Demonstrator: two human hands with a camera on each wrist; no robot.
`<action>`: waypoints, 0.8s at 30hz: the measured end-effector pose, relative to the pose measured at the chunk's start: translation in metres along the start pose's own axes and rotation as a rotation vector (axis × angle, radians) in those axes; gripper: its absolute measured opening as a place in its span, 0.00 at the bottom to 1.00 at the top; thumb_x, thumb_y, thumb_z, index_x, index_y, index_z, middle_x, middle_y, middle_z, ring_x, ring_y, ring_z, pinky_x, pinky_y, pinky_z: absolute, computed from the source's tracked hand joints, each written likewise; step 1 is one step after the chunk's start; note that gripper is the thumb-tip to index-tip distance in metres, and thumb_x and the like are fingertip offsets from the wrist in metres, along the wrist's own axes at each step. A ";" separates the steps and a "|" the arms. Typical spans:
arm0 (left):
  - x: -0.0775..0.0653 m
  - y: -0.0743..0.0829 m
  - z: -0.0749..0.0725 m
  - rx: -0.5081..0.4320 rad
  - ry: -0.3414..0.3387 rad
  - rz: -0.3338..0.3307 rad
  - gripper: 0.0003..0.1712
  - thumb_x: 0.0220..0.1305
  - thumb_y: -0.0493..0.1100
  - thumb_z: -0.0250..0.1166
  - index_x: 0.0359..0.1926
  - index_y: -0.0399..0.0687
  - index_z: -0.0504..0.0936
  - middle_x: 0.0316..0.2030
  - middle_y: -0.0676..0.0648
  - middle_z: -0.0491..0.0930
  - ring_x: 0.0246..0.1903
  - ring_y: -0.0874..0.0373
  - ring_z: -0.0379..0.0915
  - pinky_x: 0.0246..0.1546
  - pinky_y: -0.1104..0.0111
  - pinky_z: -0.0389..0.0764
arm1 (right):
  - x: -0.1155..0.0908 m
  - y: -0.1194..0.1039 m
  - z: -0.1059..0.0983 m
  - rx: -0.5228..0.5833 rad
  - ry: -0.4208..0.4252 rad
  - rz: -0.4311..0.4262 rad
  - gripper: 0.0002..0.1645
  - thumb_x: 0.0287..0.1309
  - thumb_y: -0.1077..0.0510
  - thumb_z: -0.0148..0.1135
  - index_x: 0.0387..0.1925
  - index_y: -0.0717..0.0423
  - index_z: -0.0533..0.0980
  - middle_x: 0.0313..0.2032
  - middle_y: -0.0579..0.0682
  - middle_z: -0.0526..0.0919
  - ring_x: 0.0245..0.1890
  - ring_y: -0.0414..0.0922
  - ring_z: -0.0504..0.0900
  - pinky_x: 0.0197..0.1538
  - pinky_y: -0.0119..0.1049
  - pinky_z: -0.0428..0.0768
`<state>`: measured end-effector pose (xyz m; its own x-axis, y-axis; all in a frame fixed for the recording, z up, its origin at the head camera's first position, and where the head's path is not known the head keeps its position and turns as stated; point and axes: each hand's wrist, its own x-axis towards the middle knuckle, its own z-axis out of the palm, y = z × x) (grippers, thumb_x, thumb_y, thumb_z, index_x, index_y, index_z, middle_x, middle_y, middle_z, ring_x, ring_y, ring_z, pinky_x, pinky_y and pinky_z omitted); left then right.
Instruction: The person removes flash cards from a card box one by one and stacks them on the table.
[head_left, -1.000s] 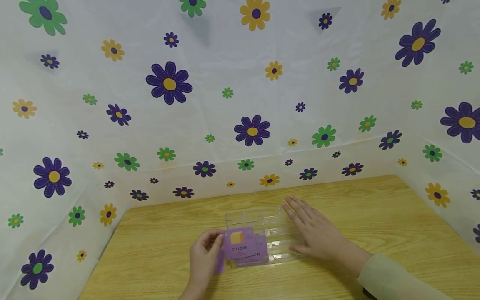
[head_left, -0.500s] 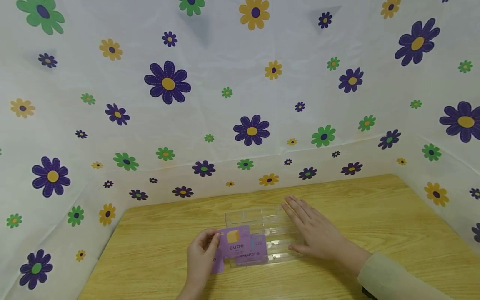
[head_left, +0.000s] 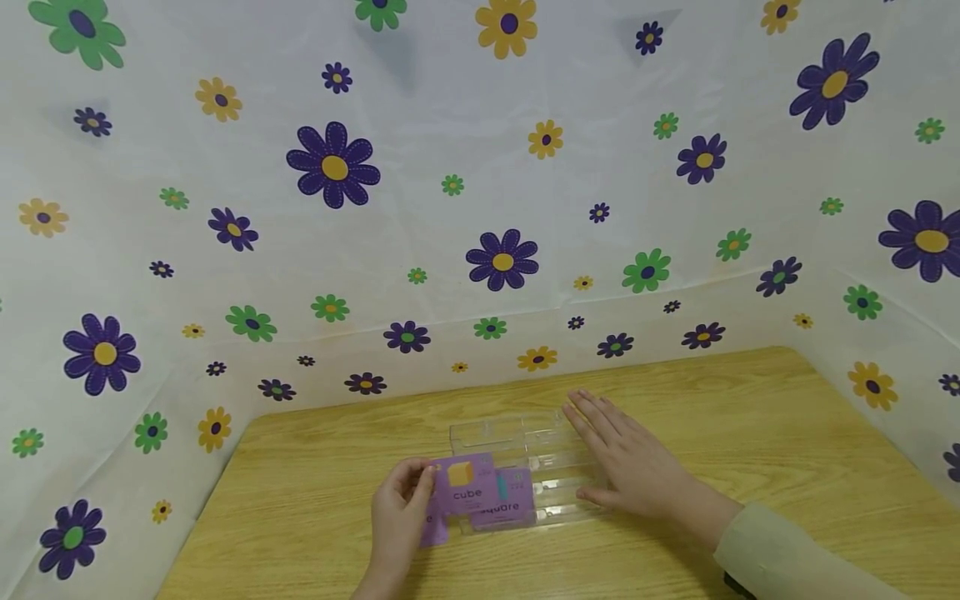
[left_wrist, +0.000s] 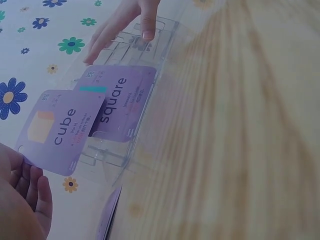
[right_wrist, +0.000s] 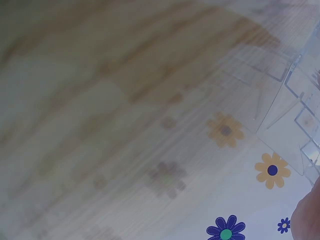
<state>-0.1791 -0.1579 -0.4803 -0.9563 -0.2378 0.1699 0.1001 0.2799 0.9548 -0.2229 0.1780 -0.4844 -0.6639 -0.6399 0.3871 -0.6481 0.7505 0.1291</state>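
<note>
Pinching the left edge of a purple "cube" card (head_left: 468, 485), a person's left hand (head_left: 400, 510) holds it overlapping the "square" card (head_left: 517, 504), which leans in a clear plastic rack (head_left: 486, 433) on the wooden counter (head_left: 300, 500). The right hand (head_left: 633, 462), fingers extended, rests at the rack's right side. A third purple card (head_left: 433, 532), partly hidden, sits by the left hand, before a flower-printed sheet (head_left: 420, 125).
</note>
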 end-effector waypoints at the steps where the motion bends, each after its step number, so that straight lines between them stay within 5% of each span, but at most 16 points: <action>1: 0.000 0.000 -0.001 0.001 0.001 -0.001 0.10 0.76 0.35 0.64 0.49 0.29 0.84 0.41 0.40 0.87 0.34 0.71 0.76 0.38 0.79 0.81 | 0.000 0.000 0.000 0.001 -0.006 0.002 0.71 0.58 0.24 0.67 0.83 0.62 0.50 0.84 0.62 0.52 0.83 0.60 0.57 0.83 0.34 0.23; 10: 0.001 -0.006 -0.007 0.003 0.026 0.003 0.08 0.75 0.33 0.65 0.48 0.30 0.84 0.39 0.42 0.87 0.33 0.71 0.77 0.37 0.79 0.82 | 0.000 -0.001 -0.002 -0.016 -0.037 0.021 0.70 0.59 0.23 0.65 0.84 0.61 0.49 0.84 0.62 0.53 0.83 0.58 0.55 0.85 0.41 0.39; 17: 0.001 -0.005 -0.012 0.026 0.026 -0.025 0.10 0.76 0.36 0.65 0.49 0.31 0.83 0.41 0.40 0.87 0.32 0.71 0.77 0.35 0.78 0.84 | 0.000 -0.002 -0.003 0.003 -0.018 0.013 0.70 0.58 0.24 0.67 0.83 0.62 0.50 0.84 0.62 0.52 0.83 0.59 0.57 0.83 0.34 0.25; 24: 0.000 -0.003 -0.017 0.034 0.027 -0.050 0.10 0.77 0.36 0.63 0.50 0.30 0.83 0.41 0.40 0.86 0.32 0.69 0.78 0.35 0.77 0.85 | 0.001 -0.002 -0.003 0.005 -0.024 0.014 0.69 0.59 0.25 0.68 0.83 0.63 0.50 0.84 0.62 0.52 0.83 0.60 0.57 0.85 0.35 0.27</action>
<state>-0.1744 -0.1747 -0.4791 -0.9522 -0.2769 0.1293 0.0427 0.2982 0.9535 -0.2209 0.1766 -0.4818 -0.6817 -0.6332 0.3666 -0.6407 0.7586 0.1189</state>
